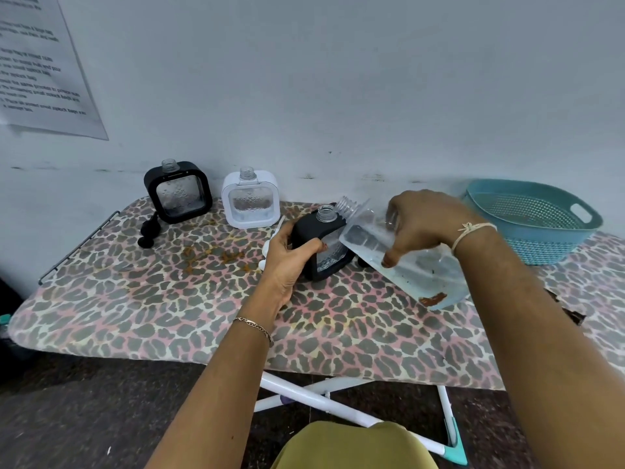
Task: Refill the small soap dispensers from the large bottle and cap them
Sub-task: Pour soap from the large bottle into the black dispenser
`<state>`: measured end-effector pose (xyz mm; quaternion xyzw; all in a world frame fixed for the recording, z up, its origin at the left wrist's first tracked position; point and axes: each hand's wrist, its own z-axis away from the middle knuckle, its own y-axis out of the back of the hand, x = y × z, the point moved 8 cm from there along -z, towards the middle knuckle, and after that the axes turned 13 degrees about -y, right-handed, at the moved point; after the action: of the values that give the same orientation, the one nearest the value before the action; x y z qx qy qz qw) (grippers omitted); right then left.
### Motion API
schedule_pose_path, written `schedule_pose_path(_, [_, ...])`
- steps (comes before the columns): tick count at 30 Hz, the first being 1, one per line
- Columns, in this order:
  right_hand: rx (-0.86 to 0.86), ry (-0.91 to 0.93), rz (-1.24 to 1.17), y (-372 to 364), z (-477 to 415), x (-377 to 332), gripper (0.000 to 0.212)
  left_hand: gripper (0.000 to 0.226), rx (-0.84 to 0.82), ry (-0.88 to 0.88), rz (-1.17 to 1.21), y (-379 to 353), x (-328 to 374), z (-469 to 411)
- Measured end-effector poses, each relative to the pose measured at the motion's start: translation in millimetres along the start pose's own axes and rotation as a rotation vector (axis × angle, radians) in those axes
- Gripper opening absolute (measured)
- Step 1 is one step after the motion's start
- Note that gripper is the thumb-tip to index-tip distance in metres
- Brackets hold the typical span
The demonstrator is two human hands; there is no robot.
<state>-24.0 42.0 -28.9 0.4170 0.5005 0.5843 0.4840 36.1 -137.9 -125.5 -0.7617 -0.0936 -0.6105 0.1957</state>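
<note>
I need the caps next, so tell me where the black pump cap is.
The black pump cap lies on the leopard-print ironing board, far left in the head view, just in front of the uncapped black square dispenser by the wall.

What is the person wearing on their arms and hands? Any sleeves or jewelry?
No sleeves show: both forearms are bare. The left hand has a thin metal chain bracelet on its wrist. The right hand has a pale string tied round its wrist, knotted on top. No gloves, and I can't make out any rings.
</note>
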Motion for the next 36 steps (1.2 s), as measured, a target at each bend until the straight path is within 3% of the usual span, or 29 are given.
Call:
schedule_pose_path(9, [0.167, 0.008, -0.445, -13, -8, 27, 0.056, 0.039, -0.007, -0.01, -0.025, -6, -3, -2])
schedule_pose_path(18, [0.302, -0.036, -0.787, -29, -14, 52, 0.059, 0.045, 0.006, -0.02, -0.036, -7, -7, 0])
schedule_pose_path(24, [0.399, -0.151, -0.991, -46, -12, 86, 0.062, 0.037, -0.024, 0.002, -0.057, -6, -4, -1])
schedule_pose_path(36, [0.494, -0.253, -1.158, -63, -12, 107, 0.069, 0.049, -0.153, 0.021, -0.154, -2, 2, -5])
